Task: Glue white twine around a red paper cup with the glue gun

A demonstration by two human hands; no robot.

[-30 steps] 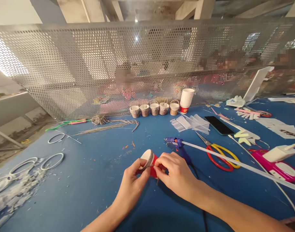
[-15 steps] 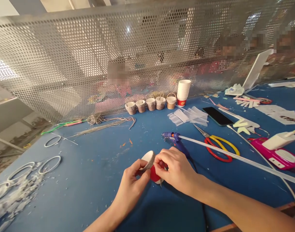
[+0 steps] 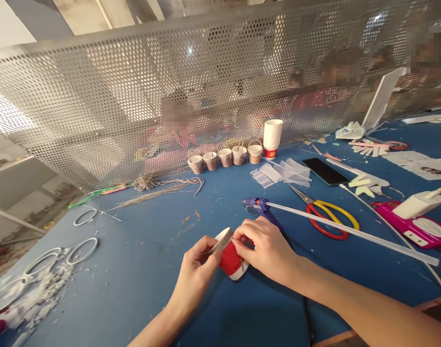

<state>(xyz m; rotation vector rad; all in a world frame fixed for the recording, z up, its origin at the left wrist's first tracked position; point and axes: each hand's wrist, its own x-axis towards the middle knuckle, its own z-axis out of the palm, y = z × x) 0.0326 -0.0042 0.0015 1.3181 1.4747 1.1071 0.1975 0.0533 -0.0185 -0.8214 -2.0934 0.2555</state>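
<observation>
My left hand (image 3: 197, 270) is closed on a small paper cup (image 3: 232, 261), thumb and fingers gripping it at the rim. The cup is tilted, with its red printed side and white base facing me. A thin greyish cord (image 3: 223, 240) runs along the rim. At the rim's right side, my right hand (image 3: 265, 246) pinches the cord between thumb and forefinger; the pinched bit is mostly hidden. Just behind the right hand lies a blue glue gun (image 3: 258, 204) with a long clear glue stick (image 3: 343, 229) in it.
Small cord-covered baskets (image 3: 225, 157) and a stack of paper cups (image 3: 273, 140) line the metal mesh screen (image 3: 108, 111). Scissors (image 3: 330, 219), clear strips (image 3: 283, 172), a phone (image 3: 325, 171) and a pink power strip (image 3: 419, 224) lie right; cord strands (image 3: 155, 193) and white rings (image 3: 82, 250) left.
The cup has turned in my hands, so more of its red side and white base now shows. Both hands stay at the rim, and the view has shifted slightly.
</observation>
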